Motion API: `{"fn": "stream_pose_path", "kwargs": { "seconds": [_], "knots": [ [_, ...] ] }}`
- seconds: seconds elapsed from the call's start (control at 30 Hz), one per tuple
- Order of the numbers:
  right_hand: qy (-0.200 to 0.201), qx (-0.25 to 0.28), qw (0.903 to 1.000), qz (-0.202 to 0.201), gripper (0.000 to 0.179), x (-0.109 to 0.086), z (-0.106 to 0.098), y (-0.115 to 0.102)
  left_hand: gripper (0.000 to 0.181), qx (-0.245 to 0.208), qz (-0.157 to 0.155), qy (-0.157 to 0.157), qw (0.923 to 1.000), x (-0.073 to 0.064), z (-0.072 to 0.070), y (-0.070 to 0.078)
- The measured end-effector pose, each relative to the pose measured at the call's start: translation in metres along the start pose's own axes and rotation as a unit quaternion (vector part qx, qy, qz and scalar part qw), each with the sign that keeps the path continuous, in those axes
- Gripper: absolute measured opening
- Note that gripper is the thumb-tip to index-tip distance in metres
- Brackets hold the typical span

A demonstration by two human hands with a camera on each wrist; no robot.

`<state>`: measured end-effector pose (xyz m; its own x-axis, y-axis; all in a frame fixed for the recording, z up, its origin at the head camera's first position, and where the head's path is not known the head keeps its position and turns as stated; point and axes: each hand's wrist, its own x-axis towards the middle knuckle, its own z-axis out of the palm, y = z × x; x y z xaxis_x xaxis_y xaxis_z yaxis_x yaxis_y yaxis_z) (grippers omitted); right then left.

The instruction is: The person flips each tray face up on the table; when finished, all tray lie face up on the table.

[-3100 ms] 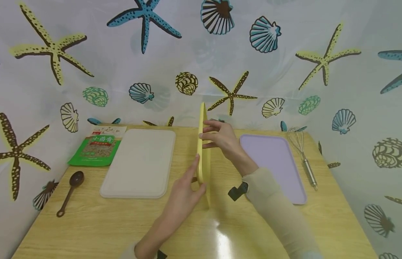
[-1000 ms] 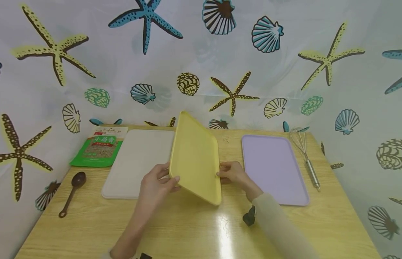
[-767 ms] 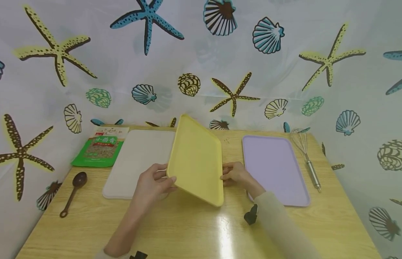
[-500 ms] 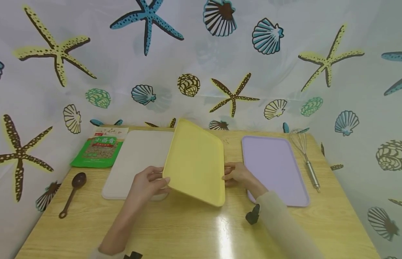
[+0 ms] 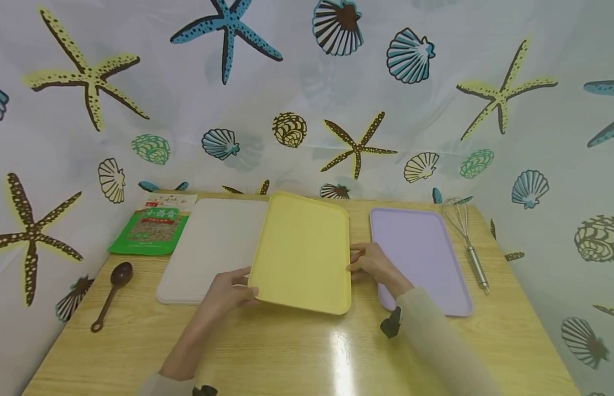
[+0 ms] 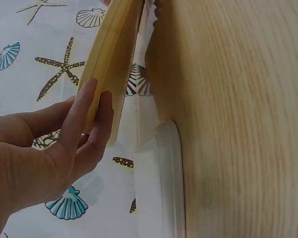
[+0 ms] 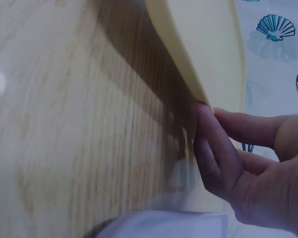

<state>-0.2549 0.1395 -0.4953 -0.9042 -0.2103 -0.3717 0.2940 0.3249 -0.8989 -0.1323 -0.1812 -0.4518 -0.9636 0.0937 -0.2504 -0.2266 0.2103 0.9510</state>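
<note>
A shallow yellow tray (image 5: 302, 253) is held a little above the table, between a white tray and a purple one. My left hand (image 5: 228, 291) grips its left edge by the near corner, thumb on the rim and fingers underneath, as the left wrist view shows. On the opposite edge, my right hand (image 5: 373, 264) pinches the rim between thumb and fingers. The tray leans slightly, its left side higher than its right. In the right wrist view, the tray's underside casts a shadow on the wood. The white tray (image 5: 213, 247) is partly covered by the yellow one.
The purple tray (image 5: 420, 258) lies right of my right hand, with a whisk (image 5: 467, 242) beyond it. A green seasoning packet (image 5: 153, 228) and a dark brown spoon (image 5: 114, 289) lie at left. Patterned cloth (image 5: 307, 82) hangs behind the wooden table (image 5: 277, 352).
The yellow tray has turned from standing on edge to nearly flat, its left side coming down. My left hand moved left and lower with it, and my right hand shifted down and slightly right.
</note>
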Motion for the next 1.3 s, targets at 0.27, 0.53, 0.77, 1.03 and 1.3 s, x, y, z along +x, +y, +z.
{"fn": "stream_pose_path", "kwargs": {
  "seconds": [0.27, 0.53, 0.77, 1.03, 1.3],
  "knots": [
    [0.001, -0.031, 0.9995, -0.012, 0.065, 0.002, -0.011, -0.003, 0.065, -0.013, -0.003, -0.021, 0.9997, 0.011, 0.007, -0.013],
    [0.002, -0.044, 0.9989, -0.013, 0.064, 0.002, -0.021, -0.005, 0.062, 0.010, -0.004, -0.018, 0.9998, 0.022, 0.015, -0.021],
    [0.008, -0.051, 0.9986, -0.015, 0.066, 0.004, -0.026, -0.009, 0.058, 0.015, -0.008, -0.003, 0.9998, 0.029, 0.025, -0.026],
    [0.008, -0.049, 0.9987, -0.013, 0.067, 0.008, -0.026, -0.006, 0.054, 0.043, -0.004, 0.013, 0.9990, 0.032, 0.032, -0.024],
    [0.020, -0.098, 0.9949, -0.009, 0.065, 0.009, -0.027, -0.009, 0.046, 0.076, 0.028, 0.009, 0.9966, 0.033, 0.036, -0.024]
  ]
}}
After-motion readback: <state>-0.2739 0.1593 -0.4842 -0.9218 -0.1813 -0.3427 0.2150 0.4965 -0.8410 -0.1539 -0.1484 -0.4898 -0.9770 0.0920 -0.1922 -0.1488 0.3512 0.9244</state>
